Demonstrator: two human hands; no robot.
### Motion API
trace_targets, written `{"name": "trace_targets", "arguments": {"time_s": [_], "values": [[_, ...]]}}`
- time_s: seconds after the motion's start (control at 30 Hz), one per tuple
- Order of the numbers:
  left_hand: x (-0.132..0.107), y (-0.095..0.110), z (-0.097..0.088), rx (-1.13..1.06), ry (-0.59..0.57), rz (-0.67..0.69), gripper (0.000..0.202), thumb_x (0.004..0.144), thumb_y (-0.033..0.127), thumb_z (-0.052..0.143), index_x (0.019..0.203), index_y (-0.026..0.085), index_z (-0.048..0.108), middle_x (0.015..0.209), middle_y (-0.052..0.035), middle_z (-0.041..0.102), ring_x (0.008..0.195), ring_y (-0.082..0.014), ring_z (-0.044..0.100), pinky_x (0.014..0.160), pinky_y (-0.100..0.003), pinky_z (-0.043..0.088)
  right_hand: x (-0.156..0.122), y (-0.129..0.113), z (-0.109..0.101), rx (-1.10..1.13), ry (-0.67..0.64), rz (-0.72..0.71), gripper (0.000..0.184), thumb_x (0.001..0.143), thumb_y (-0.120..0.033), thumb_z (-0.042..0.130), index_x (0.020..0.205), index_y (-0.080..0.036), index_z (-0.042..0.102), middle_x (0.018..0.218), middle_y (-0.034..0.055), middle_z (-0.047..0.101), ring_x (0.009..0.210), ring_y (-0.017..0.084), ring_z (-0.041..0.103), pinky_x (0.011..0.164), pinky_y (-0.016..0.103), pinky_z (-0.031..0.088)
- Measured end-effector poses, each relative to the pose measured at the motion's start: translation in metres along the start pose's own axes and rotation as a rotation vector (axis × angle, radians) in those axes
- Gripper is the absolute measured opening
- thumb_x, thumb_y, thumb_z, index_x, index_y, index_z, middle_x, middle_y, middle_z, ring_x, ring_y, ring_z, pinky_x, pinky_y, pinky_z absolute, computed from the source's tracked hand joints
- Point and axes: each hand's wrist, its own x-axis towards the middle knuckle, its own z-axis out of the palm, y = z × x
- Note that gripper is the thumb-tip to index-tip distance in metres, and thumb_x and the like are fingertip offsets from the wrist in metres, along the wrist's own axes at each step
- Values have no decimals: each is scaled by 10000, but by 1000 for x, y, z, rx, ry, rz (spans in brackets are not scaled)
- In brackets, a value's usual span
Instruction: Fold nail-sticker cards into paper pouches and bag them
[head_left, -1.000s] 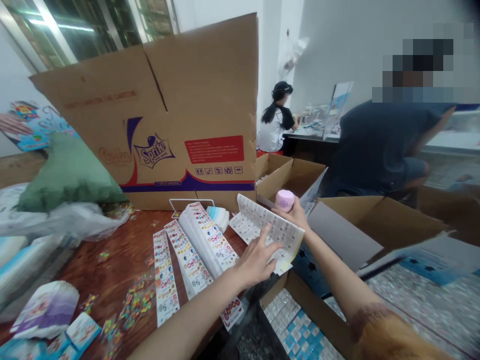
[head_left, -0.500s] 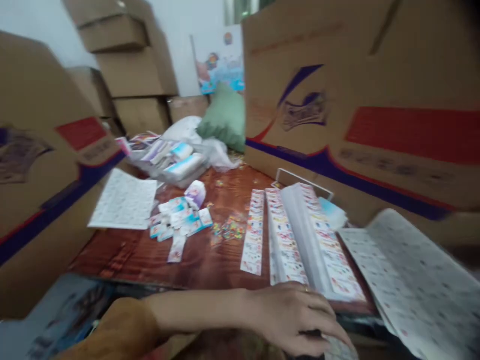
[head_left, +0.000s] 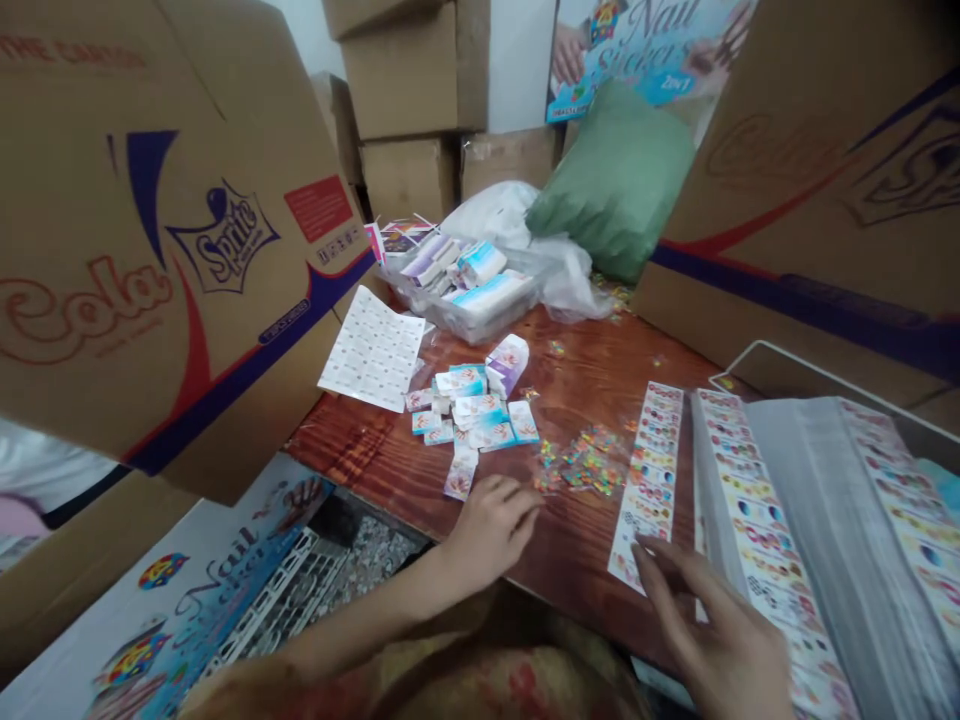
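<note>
My left hand (head_left: pixel 491 530) hovers at the table's front edge, its fingers loosely bent and slightly apart, with nothing visible in them. Just beyond it lies a loose pile of small blue-and-white printed cards (head_left: pixel 480 410), with a purple-and-white small box (head_left: pixel 507 364) behind. To its right are small colourful packets (head_left: pixel 589 460). My right hand (head_left: pixel 712 630) brings thumb and forefinger tips together on the lower part of a single sticker strip (head_left: pixel 656 450), which lies flat. Right of that strip, a thick stack of sticker strips (head_left: pixel 757 500) lies partly beneath the hand.
Large cartons stand at the left (head_left: pixel 225 330) and right (head_left: pixel 780 220). A clear plastic tray (head_left: pixel 480 320) of folded boxes sits at the back, near a green sack (head_left: pixel 615 180). A printed sheet (head_left: pixel 375 350) leans by the left carton. A nail sticker box (head_left: pixel 172 600) is at lower left.
My view has swung left. My right hand now appears at the single sticker strip. The arm stretched across the front edge is gone from there; my left hand is near the cards.
</note>
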Motion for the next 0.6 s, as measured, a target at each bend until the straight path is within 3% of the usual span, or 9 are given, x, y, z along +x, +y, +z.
{"name": "trace_targets", "arguments": {"time_s": [0.07,0.13,0.23,0.37,0.5,0.6], "values": [[-8,-19,-5,56,39,-54,183,877,150,506,955,195,665,876,-53,677,856,-193,612,793,-329,503,17,-3,25,-134,-38,43,329,929,-428,424,956,-193,653,790,35,676,594,142,631,577,248,484],[-15,-34,-9,70,75,-79,176,875,145,504,941,194,659,869,-51,671,851,-198,611,778,-333,507,30,0,44,-398,-79,179,342,936,-412,409,1038,-178,636,887,74,666,635,182,636,548,284,462],[-22,-48,-10,35,102,-54,173,880,152,492,926,196,652,867,-47,674,838,-198,613,761,-333,509,40,10,55,-687,-130,328,415,927,-411,433,1162,-103,579,977,155,627,788,264,637,605,330,464],[-20,-56,-10,-57,124,-8,181,886,161,478,928,206,648,855,-42,673,822,-188,615,746,-321,511,54,20,46,-730,-112,351,444,943,-417,394,1193,-86,553,1002,167,612,867,270,617,708,341,463],[-10,-66,-18,-73,214,-12,179,880,172,486,907,216,657,815,-40,668,797,-188,610,737,-318,504,71,28,37,-696,-148,359,431,948,-408,343,1122,-106,595,948,155,638,779,254,629,669,336,453],[1,-86,-33,-18,292,-74,170,871,182,502,862,213,669,822,-45,673,824,-198,610,759,-321,494,71,36,45,-624,-185,280,491,921,-469,347,1117,-107,614,942,164,666,721,259,643,632,349,469]]}}
